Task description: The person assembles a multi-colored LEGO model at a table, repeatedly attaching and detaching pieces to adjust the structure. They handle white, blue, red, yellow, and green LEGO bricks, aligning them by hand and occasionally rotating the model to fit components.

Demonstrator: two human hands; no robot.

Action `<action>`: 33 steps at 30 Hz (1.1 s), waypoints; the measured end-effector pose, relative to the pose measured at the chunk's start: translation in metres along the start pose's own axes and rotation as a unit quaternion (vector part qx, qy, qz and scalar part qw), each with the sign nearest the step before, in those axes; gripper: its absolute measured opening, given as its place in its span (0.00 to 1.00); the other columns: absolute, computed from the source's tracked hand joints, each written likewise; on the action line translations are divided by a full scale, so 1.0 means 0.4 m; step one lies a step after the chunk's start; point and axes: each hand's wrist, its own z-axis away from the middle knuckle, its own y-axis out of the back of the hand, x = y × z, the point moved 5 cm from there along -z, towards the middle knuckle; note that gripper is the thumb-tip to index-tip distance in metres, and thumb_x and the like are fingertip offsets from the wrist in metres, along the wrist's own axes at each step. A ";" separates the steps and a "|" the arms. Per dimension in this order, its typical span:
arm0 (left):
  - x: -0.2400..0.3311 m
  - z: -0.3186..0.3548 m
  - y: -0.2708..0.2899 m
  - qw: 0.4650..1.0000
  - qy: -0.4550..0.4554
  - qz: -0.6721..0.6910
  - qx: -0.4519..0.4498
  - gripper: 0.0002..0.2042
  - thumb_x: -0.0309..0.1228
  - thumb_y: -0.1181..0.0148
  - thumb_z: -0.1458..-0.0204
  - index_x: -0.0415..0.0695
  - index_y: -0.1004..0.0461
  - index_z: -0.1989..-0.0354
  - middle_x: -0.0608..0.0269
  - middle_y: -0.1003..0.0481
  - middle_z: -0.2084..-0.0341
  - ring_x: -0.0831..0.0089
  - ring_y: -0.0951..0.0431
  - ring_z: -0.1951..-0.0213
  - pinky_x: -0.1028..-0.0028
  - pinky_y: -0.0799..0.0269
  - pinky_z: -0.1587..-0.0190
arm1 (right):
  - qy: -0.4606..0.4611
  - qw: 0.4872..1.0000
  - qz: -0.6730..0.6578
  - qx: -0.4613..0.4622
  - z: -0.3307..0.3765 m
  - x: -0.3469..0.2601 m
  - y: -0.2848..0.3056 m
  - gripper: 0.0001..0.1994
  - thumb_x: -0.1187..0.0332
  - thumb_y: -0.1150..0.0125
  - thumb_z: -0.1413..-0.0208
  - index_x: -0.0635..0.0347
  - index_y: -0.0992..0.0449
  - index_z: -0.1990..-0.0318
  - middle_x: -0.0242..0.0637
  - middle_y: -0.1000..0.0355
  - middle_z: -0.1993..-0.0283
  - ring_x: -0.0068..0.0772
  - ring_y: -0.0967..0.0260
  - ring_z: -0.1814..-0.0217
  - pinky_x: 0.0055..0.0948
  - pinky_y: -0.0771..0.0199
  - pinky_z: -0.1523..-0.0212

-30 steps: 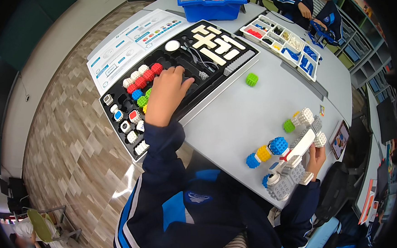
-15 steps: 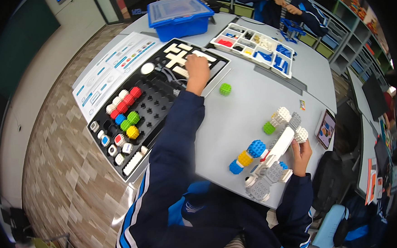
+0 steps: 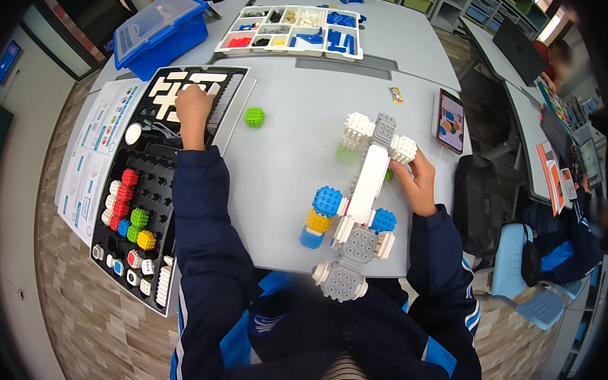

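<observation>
Grey desk (image 3: 299, 113) fills the middle of the room, with wood-pattern flooring (image 3: 67, 302) showing past its left edge and shelving along the far right wall. Hanging over the desk's left edge is a black parts tray (image 3: 154, 192), and the left hand (image 3: 193, 112) reaches to its far end, fingers curled down onto the white pieces (image 3: 173, 93) there; whether it has pinched one I cannot tell. Red, green, yellow and blue studded blocks (image 3: 130, 213) sit in the tray's nearer rows, and instruction sheets (image 3: 93, 161) lie just beside it. Toward the desk's near right edge lies the block model (image 3: 364, 200), a long white beam with grey, white, blue and yellow knobbly blocks, its grey end overhanging the near edge. The right hand (image 3: 418, 183) grips its far end, fingers closed around a white block. A lone green block (image 3: 254, 116) rests near the tray's far corner, and a phone (image 3: 451, 121) lies at the right edge. At the far edge sit a white sorting tray (image 3: 288, 48) and a blue lidded bin (image 3: 158, 32).
</observation>
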 end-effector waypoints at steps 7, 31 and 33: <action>0.147 0.101 0.161 0.945 -0.224 0.129 0.198 0.08 0.22 0.34 0.52 0.38 0.28 0.66 0.49 0.25 0.72 0.49 0.23 0.65 0.59 0.29 0.62 | -0.032 0.997 -0.070 -0.022 0.009 0.037 0.004 0.18 0.74 0.38 0.40 0.71 0.27 0.44 0.39 0.25 0.47 0.27 0.30 0.45 0.29 0.32 0.41; 0.025 0.032 0.029 0.998 -0.007 0.047 0.047 0.13 0.36 0.26 0.57 0.40 0.18 0.70 0.47 0.19 0.69 0.51 0.18 0.63 0.58 0.24 0.58 | -0.035 0.995 -0.083 -0.042 0.010 0.044 0.004 0.20 0.75 0.39 0.40 0.72 0.29 0.41 0.40 0.27 0.44 0.28 0.31 0.42 0.28 0.33 0.40; 0.073 0.068 0.079 0.989 -0.052 0.015 0.137 0.07 0.29 0.31 0.52 0.38 0.20 0.69 0.49 0.20 0.69 0.49 0.20 0.65 0.57 0.25 0.59 | -0.040 0.994 -0.092 -0.046 0.008 0.042 0.006 0.20 0.74 0.39 0.39 0.71 0.30 0.40 0.39 0.27 0.43 0.27 0.31 0.42 0.28 0.33 0.40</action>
